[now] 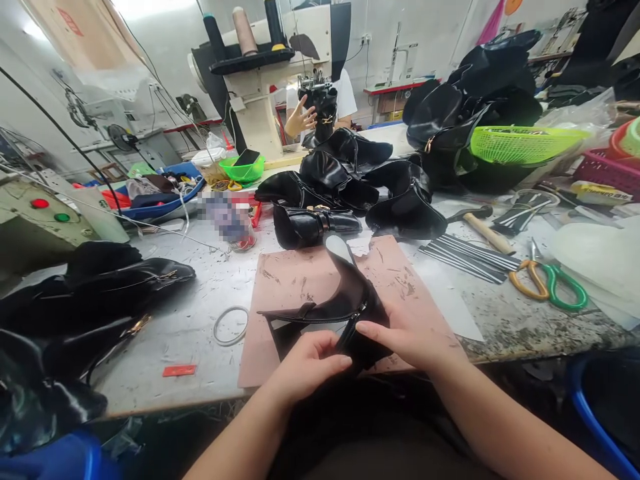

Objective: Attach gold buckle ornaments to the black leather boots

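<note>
A black leather boot upper [345, 300] with a zipper lies on a pink cutting mat [295, 280] at the table's front edge. My left hand [307, 367] pinches its lower edge, fingers closed on the leather. From the right, my right hand [407, 337] rests on the piece, its fingers pressed onto the leather beside the zipper. Both hands meet at the near end of the upper.
Several black boot uppers [350, 187] are piled behind the mat, more lie at the left [100, 287] and far right. A hammer [483, 227], scissors [550, 283], black strips [470, 257] and a green basket [520, 143] sit to the right. Another person's hand [300, 120] works at a sewing machine [270, 87] behind.
</note>
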Demonstrator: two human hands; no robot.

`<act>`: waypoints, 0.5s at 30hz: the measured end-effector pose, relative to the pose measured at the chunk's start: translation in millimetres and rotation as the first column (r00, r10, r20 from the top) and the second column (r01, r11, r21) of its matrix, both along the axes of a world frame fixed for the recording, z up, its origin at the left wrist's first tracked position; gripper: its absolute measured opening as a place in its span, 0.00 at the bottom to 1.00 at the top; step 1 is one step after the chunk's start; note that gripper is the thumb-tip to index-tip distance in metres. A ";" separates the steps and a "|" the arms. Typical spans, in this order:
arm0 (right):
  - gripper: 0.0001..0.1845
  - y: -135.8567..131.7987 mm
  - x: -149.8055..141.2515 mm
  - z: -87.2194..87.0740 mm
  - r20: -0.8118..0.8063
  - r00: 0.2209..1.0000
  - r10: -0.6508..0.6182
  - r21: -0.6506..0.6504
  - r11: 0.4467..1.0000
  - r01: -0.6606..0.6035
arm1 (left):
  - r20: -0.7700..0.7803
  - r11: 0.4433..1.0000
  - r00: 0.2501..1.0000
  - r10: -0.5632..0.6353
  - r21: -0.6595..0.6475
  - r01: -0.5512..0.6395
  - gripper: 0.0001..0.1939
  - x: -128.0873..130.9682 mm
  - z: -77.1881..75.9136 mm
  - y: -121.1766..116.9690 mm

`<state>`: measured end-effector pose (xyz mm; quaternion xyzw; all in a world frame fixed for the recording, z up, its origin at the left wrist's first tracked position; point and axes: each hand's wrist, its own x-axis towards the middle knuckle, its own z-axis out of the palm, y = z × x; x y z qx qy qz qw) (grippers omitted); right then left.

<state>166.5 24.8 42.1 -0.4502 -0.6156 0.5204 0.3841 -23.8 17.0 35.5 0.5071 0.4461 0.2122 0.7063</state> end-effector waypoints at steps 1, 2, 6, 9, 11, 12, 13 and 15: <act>0.15 0.2 0.6 -1.5 -0.012 1.000 0.005 -0.006 1.000 -0.005 | -0.003 1.000 1.000 0.005 0.010 -0.005 0.19 0.6 0.4 0.3; 0.15 0.1 1.0 -2.8 -0.019 1.000 0.005 -0.012 1.000 -0.005 | 0.004 1.000 1.000 0.004 0.015 -0.004 0.19 1.5 0.8 0.8; 0.16 -3.4 0.7 -6.0 -0.021 1.000 0.013 -0.042 0.999 -0.014 | 0.064 1.000 0.998 0.006 0.017 -0.008 0.18 7.6 0.6 3.2; 0.16 -7.5 -0.7 -7.6 -0.040 0.999 0.015 -0.091 0.996 -0.019 | 0.081 0.997 0.994 0.074 0.011 -0.075 0.19 13.5 -1.7 3.4; 0.17 -9.2 -1.3 -7.9 -0.069 0.997 0.018 -0.099 0.995 -0.025 | 0.108 0.994 0.988 0.107 -0.014 -0.106 0.21 16.9 -3.1 2.8; 0.17 -9.7 -1.4 -7.9 -0.086 0.996 0.026 -0.095 0.995 -0.034 | 0.129 0.993 0.985 0.115 -0.029 -0.113 0.21 18.5 -3.5 2.3; 0.18 -9.9 -1.3 -7.9 -0.100 0.994 0.037 -0.085 0.995 -0.046 | 0.152 0.992 0.981 0.123 -0.041 -0.118 0.20 20.0 -3.6 1.8; 0.18 -10.0 -0.6 -8.2 -0.109 0.993 0.052 -0.073 0.996 -0.061 | 0.182 0.989 0.972 0.146 -0.053 -0.139 0.20 22.9 -3.4 1.0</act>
